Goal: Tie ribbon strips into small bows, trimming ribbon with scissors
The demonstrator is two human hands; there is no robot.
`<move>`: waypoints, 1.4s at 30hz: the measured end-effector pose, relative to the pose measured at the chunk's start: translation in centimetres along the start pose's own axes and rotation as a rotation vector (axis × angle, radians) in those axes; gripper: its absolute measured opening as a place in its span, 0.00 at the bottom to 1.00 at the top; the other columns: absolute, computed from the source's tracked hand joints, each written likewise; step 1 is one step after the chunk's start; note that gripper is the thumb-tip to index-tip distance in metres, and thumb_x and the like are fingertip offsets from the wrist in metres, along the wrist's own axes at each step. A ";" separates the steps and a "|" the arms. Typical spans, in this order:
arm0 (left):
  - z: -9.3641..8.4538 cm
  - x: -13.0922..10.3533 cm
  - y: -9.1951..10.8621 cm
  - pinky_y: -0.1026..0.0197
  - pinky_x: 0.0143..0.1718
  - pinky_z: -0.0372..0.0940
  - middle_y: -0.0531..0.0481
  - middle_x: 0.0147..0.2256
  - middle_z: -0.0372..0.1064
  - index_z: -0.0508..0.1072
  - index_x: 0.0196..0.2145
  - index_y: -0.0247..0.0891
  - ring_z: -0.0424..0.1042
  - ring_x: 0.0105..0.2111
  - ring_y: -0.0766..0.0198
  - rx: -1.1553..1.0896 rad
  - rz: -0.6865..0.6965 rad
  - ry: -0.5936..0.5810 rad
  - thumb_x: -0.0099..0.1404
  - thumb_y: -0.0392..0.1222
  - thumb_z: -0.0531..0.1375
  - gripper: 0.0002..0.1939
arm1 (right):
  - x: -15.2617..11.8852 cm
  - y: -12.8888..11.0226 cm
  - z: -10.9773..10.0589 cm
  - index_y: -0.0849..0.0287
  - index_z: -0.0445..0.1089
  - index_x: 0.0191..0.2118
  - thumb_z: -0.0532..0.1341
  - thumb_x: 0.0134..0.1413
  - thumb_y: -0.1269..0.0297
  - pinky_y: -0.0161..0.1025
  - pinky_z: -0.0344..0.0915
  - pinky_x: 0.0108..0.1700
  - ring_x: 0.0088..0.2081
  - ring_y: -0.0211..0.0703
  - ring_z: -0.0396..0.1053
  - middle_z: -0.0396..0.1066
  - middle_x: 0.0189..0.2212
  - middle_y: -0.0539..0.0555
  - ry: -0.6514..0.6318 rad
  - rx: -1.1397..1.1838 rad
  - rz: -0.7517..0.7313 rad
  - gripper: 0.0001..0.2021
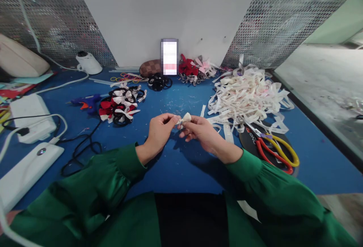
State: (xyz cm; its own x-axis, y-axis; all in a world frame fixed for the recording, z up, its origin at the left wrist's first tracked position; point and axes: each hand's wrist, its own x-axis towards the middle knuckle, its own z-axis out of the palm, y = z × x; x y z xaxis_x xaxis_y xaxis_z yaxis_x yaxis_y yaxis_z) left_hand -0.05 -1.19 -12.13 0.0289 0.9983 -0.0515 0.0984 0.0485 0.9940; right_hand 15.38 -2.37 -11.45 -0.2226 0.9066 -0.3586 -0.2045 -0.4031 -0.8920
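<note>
A small cream ribbon bow (186,118) is pinched between my two hands, a little above the blue table. My left hand (161,130) grips its left end with thumb and forefinger. On the other side, my right hand (202,133) closes thumb and fingers on the right part, the lower fingers curled beneath. The fingertips hide the bow's middle. To the right lies a heap of cream printed ribbon strips (246,96), with one loose strip (203,111) near my right hand. Left of my hands is a pile of black hair ties with red and white bows (120,105).
Scissors with red and yellow handles (273,150) lie on a black oval pad at the right. A blue glue gun (87,102) rests at the left, near a white power bank (31,171) and cables. A phone (169,56) stands at the back beside a checked case (150,68).
</note>
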 end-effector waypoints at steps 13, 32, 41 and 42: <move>0.1 0.1 0.2 0.63 0.27 0.57 0.51 0.24 0.73 0.82 0.28 0.35 0.63 0.23 0.68 -0.020 -0.081 -0.011 0.53 0.48 0.71 0.12 | 0.5 1.8 -0.2 0.55 0.63 0.40 0.63 0.54 0.64 0.34 0.67 0.26 0.22 0.37 0.72 0.71 0.24 0.44 0.105 -0.337 -0.309 0.09; 0.2 0.0 0.2 0.64 0.25 0.54 0.54 0.20 0.66 0.77 0.23 0.35 0.58 0.21 0.70 -0.023 -0.082 -0.039 0.51 0.48 0.68 0.12 | -0.9 1.3 -0.1 0.64 0.71 0.41 0.52 0.67 0.72 0.39 0.55 0.30 0.31 0.44 0.70 0.74 0.33 0.58 0.094 -1.681 -0.837 0.10; 0.1 0.2 -0.2 0.65 0.23 0.51 0.55 0.18 0.64 0.76 0.22 0.34 0.56 0.20 0.71 -0.061 -0.192 -0.079 0.47 0.47 0.69 0.12 | -0.6 1.6 -0.3 0.64 0.69 0.39 0.51 0.66 0.73 0.38 0.57 0.30 0.30 0.43 0.69 0.73 0.31 0.57 0.022 -1.631 -1.015 0.10; 0.1 0.2 -0.3 0.65 0.22 0.51 0.55 0.18 0.64 0.76 0.22 0.34 0.56 0.19 0.71 -0.071 -0.206 -0.078 0.46 0.47 0.70 0.13 | -0.6 1.7 -0.3 0.64 0.70 0.38 0.51 0.66 0.73 0.38 0.56 0.30 0.29 0.43 0.68 0.73 0.31 0.57 0.020 -1.635 -1.025 0.10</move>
State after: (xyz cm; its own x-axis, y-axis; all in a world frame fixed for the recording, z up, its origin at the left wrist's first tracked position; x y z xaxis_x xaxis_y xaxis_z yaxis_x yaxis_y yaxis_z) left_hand 0.07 -0.98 -12.41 0.0927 0.9616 -0.2585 0.0401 0.2558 0.9659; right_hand 15.41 -3.59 -12.86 -0.6040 0.6910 0.3970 0.7271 0.6818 -0.0805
